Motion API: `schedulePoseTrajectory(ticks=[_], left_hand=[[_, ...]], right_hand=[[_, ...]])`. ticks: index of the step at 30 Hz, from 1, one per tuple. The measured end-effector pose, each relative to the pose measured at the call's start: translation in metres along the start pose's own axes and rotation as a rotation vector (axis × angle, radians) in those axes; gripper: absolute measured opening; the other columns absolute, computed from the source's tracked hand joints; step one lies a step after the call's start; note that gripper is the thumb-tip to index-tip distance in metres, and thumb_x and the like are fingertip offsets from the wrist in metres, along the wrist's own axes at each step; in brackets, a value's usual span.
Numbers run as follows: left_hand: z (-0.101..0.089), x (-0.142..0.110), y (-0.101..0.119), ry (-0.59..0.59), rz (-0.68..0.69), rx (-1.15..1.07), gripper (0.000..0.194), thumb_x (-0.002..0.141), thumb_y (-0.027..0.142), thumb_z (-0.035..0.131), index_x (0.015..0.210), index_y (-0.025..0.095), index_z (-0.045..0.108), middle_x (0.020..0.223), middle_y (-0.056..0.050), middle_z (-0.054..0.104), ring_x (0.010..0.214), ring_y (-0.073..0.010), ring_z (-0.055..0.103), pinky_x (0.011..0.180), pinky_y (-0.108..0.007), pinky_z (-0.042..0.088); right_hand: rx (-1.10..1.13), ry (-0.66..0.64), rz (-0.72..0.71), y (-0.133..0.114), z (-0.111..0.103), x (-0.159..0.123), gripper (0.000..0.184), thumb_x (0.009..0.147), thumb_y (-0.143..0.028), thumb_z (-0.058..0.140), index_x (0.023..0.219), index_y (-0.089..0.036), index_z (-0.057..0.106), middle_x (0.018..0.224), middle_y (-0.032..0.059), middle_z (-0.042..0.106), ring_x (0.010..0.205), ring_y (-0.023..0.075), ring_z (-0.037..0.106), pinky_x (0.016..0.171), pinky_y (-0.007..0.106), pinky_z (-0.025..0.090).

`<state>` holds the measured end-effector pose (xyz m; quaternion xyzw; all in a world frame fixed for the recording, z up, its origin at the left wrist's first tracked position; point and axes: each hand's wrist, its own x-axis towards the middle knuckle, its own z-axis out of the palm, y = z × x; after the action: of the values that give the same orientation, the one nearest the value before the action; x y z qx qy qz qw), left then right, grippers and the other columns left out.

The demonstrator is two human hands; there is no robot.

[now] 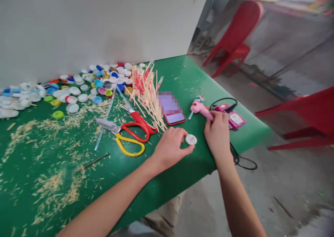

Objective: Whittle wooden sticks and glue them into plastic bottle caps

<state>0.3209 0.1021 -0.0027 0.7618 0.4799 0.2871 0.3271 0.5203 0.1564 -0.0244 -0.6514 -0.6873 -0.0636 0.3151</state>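
My left hand [169,147] pinches a white bottle cap [191,139] between thumb and fingers, just above the table's front edge. A small tan strip shows on the cap's face. My right hand [217,134] is closed around the handle of a pink glue gun [200,109], whose nozzle end points left near the table. Beside that hand lies a pink box-like object [237,120] with a black cord [231,99]. A phone in a red case [175,119] lies beyond my left hand. Scissors with red and yellow handles [132,155] lie to its left.
Bottle caps [82,98] in many colours are heaped along the wall. Wooden sticks [146,98], some in red-printed wrappers, lie beside them. A red-handled tool [142,120], a clear stick [104,129], a thin metal rod [92,163] and shavings cover the green table [146,191]. Red chairs [235,32] stand right.
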Motion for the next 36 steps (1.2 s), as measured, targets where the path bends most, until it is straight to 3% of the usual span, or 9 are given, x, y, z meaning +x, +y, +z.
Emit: schedulePoseTrajectory(ticks=[5,8,11,15,17,20,26,31,36], left_hand=[[-0.004,-0.003,0.003,0.005,0.040,-0.068,0.022,0.088,0.039,0.057,0.095,0.018,0.054,0.092,-0.002,0.060,0.091,-0.0169,0.050,0.082,-0.030,0.043],[-0.019,-0.007,0.016,0.083,0.010,-0.140,0.025,0.086,0.041,0.060,0.093,0.018,0.053,0.090,-0.002,0.060,0.091,-0.0159,0.052,0.083,-0.028,0.045],[-0.057,-0.017,0.033,0.164,0.116,-0.143,0.027,0.090,0.043,0.053,0.103,0.019,0.053,0.099,-0.004,0.062,0.098,-0.0156,0.053,0.090,-0.029,0.046],[-0.133,-0.051,0.031,0.274,-0.008,-0.120,0.019,0.088,0.035,0.059,0.103,0.023,0.055,0.099,-0.002,0.063,0.098,-0.0159,0.053,0.085,-0.030,0.047],[-0.173,-0.070,0.009,0.399,-0.169,-0.050,0.018,0.086,0.037,0.061,0.096,0.023,0.058,0.097,-0.003,0.062,0.091,-0.0169,0.053,0.078,-0.033,0.047],[-0.227,-0.095,-0.047,0.603,-0.513,0.158,0.024,0.084,0.042,0.059,0.093,0.019,0.057,0.090,-0.007,0.062,0.082,-0.0193,0.053,0.075,-0.037,0.046],[-0.311,-0.153,-0.150,0.713,-0.944,0.545,0.033,0.083,0.042,0.052,0.099,0.014,0.059,0.094,-0.011,0.067,0.092,-0.0266,0.059,0.085,-0.039,0.045],[-0.352,-0.201,-0.183,0.743,-1.128,0.655,0.045,0.078,0.034,0.052,0.111,0.004,0.057,0.113,-0.026,0.062,0.112,-0.0387,0.053,0.094,-0.049,0.041],[-0.369,-0.214,-0.210,0.696,-1.182,0.702,0.055,0.079,0.036,0.051,0.119,-0.001,0.056,0.124,-0.033,0.054,0.123,-0.0479,0.044,0.093,-0.052,0.040]], right_hand=[[-0.182,-0.037,-0.056,-0.004,0.000,0.004,0.028,0.088,-0.022,0.037,0.110,-0.016,0.054,0.108,0.0151,0.055,0.104,0.0265,0.051,0.089,0.040,0.043],[-0.206,-0.021,-0.099,-0.004,0.001,0.009,0.028,0.087,-0.026,0.038,0.105,-0.014,0.057,0.100,0.0167,0.060,0.100,0.0303,0.052,0.089,0.045,0.041],[-0.279,0.024,-0.172,0.002,0.006,0.012,0.034,0.087,-0.033,0.037,0.101,-0.012,0.060,0.093,0.0191,0.063,0.096,0.0344,0.054,0.086,0.049,0.040],[-0.413,0.088,-0.232,0.007,0.013,0.014,0.040,0.089,-0.032,0.033,0.108,-0.009,0.061,0.096,0.0231,0.064,0.093,0.0349,0.056,0.087,0.047,0.038],[-0.455,0.061,-0.213,0.005,0.013,0.014,0.044,0.090,-0.031,0.031,0.109,-0.007,0.061,0.098,0.0261,0.064,0.095,0.0359,0.055,0.087,0.046,0.038],[-0.472,0.024,-0.154,0.000,0.011,0.015,0.046,0.089,-0.031,0.030,0.112,-0.005,0.061,0.099,0.0287,0.063,0.096,0.0376,0.055,0.086,0.048,0.038],[-0.487,0.031,-0.150,-0.003,0.011,0.018,0.050,0.088,-0.032,0.028,0.113,-0.005,0.062,0.097,0.0281,0.064,0.093,0.0372,0.056,0.085,0.046,0.036],[-0.540,0.057,-0.166,0.000,0.015,0.020,0.052,0.086,-0.031,0.028,0.106,0.000,0.065,0.093,0.0304,0.064,0.088,0.0382,0.055,0.081,0.046,0.036],[-0.489,0.038,-0.135,0.001,0.016,0.020,0.049,0.084,-0.032,0.032,0.112,-0.005,0.062,0.094,0.0292,0.064,0.090,0.0394,0.054,0.080,0.049,0.037]])
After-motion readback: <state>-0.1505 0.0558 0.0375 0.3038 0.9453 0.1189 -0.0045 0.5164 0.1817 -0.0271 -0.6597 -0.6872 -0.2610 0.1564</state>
